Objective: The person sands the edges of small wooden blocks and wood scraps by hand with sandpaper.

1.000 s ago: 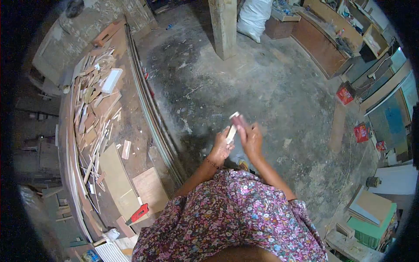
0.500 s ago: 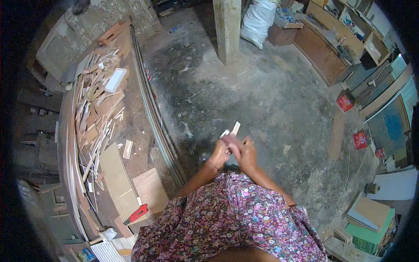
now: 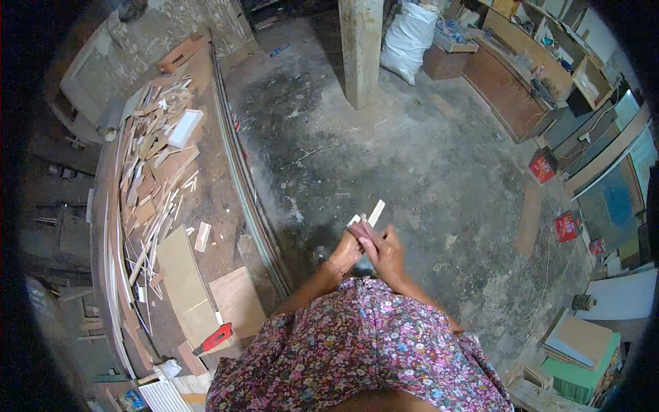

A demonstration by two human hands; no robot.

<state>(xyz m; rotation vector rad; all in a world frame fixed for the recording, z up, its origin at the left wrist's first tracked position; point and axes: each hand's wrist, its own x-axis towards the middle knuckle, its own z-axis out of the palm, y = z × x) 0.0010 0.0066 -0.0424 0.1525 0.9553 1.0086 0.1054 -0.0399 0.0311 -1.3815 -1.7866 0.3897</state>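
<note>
Holding a pale, flat wooden strip at waist height over the rough, stained concrete floor.
Left hand and right hand press together, both closed round its lower end; the squared tip pokes out above. Splintery offcuts litter the dusty worktop; a bulging white sack hides its contents.

I stand in a woodworking shop: a long workbench heaped with wood offcuts and boards, a bare concrete floor, cluttered shelves along the wall, and a wood strip in my grip.
</note>
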